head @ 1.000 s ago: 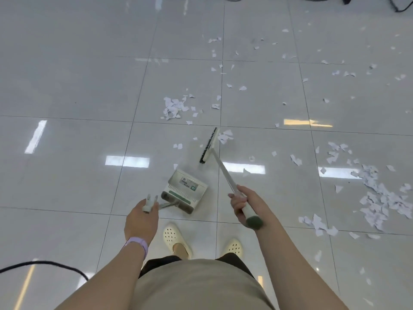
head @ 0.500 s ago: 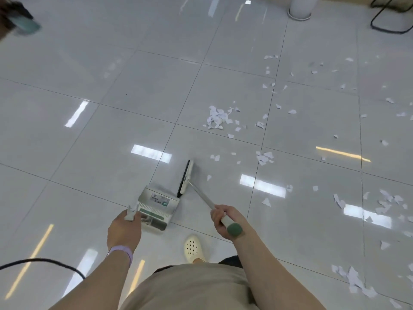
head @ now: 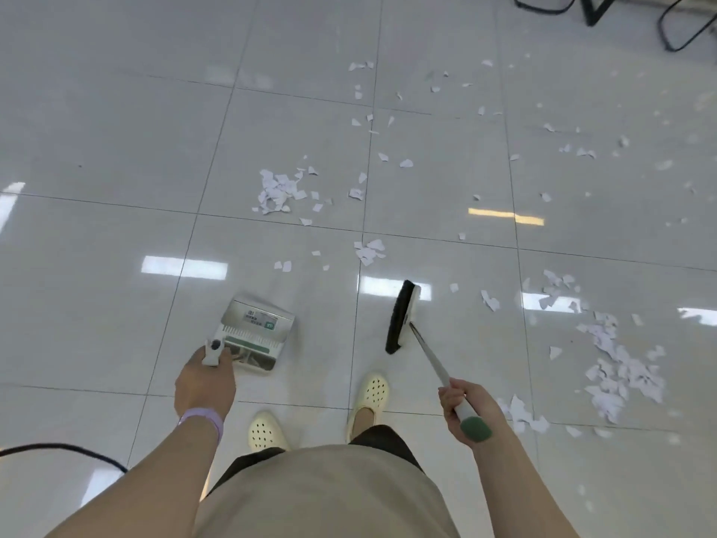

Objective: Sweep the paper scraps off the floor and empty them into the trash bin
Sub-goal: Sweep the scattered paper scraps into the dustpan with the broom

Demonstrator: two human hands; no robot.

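I judge that the task is only at its beginning. The paper scraps [head: 617, 366] are almost all on the floor [head: 97, 122]: one thick heap lies to the right of the broom, a second heap [head: 280, 191] lies ahead near the tile joint, a small cluster [head: 369, 251] sits just beyond the broom head, and many single pieces are spread further away toward the black chair legs [head: 597, 7].

My left hand [head: 204, 386] holds the handle of the dustpan [head: 256, 332], the fingers curled round the grip. The pan hangs low in front of my left foot; I cannot tell if it touches the floor. Some thin things lie at its back edge, but I cannot tell whether they are scraps or part of the comb.

My right hand [head: 467, 401] grips the broom [head: 401, 316] near the green end cap, the fingers wrapped round the shaft. The black bristles are down at the floor, apart from every heap, so at this instant they push no paper.

The trash bin is not in view, so I think nothing has been emptied yet.

What is left, in my opinion: gather the scattered pieces into the heaps, sweep each heap into the pan, carry the pan to the bin and tip it out. A black cable [head: 62, 450] lies on the floor at my left.
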